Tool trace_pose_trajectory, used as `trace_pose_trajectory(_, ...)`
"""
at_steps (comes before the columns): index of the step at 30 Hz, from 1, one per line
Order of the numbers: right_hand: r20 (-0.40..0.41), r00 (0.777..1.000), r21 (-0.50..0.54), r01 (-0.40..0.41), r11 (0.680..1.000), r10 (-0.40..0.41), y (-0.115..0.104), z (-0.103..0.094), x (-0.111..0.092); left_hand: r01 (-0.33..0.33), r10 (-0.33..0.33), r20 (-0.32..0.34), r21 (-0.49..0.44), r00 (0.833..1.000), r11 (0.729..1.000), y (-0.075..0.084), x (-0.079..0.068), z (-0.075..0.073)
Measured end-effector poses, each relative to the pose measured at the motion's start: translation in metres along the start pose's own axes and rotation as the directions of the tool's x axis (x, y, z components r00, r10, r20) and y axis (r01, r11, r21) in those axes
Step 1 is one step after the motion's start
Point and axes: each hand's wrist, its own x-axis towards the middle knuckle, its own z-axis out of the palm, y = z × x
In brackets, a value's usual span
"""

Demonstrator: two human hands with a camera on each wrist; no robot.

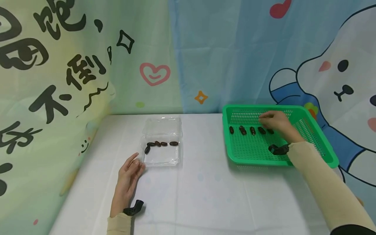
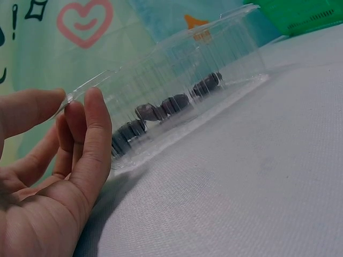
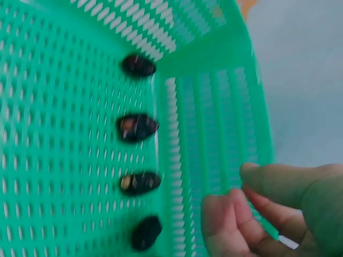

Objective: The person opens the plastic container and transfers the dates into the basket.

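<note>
In the head view my left hand (image 1: 129, 174) is at the near-left corner of a clear plastic box (image 1: 161, 160) with its lid folded back. The left wrist view shows thumb and fingers pinching the rim of that box (image 2: 177, 53). Several dark brown, oval dates (image 1: 164, 144) lie inside it. My right hand (image 1: 277, 124) hovers over the far side of a green basket (image 1: 255, 160), fingers bent loosely with nothing between them. Below and beside this hand, a row of dates (image 3: 138, 128) lies along the basket's far wall; the rightmost is partly hidden by the hand.
A white cloth (image 1: 202, 195) covers the table, with the box at left and the basket at right. Behind stands a printed fabric backdrop (image 1: 205, 58). The basket's raised rim (image 1: 326, 143) passes under the right forearm.
</note>
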Motion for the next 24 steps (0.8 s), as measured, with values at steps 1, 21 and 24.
trace_pose_trajectory(1,0.003,1.0,-0.004,0.021,1.0,-0.021,-0.005,0.003,0.001,-0.001,0.001,0.002,-0.003,1.0,1.0,0.0,0.0,0.0)
trace_pose_trajectory(21,0.175,0.85,-0.177,0.523,0.834,-0.496,-0.075,0.069,-0.01,0.003,-0.003,0.003,-0.021,1.0,1.0,-0.002,-0.001,-0.002)
trace_pose_trajectory(24,0.213,0.83,-0.215,0.555,0.804,-0.516,-0.083,0.081,-0.011,0.005,-0.005,0.007,-0.017,1.0,1.0,-0.002,-0.001,-0.002)
